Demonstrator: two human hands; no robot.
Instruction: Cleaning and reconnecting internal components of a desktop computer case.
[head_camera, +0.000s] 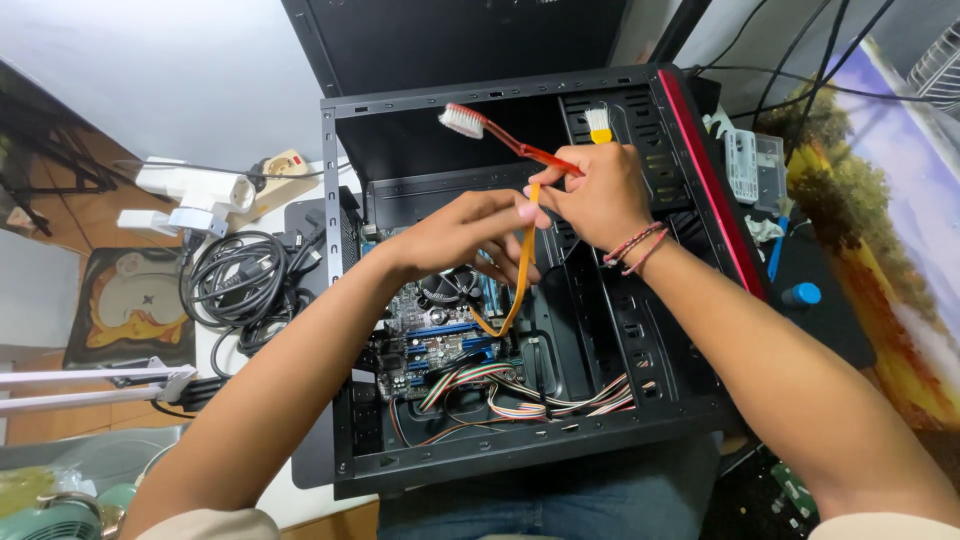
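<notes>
Centre frame: your right hand (597, 195) grips red toothbrush (510, 140) and yellow brush (599, 124); left hand (470, 232) pinches orange cable (522, 265) over open PC case (700, 170). Tugging may snap its connector; bristles could snag motherboard (440, 345).

1. The right hand (598, 195) hides the handle end of the red toothbrush (500, 137).
2. The left hand (465, 230) covers part of the motherboard (440, 340).
3. The orange flat cable (520, 270) has its upper end hidden between the fingers.
4. The yellow brush (598, 124) shows only its bristle end.
</notes>
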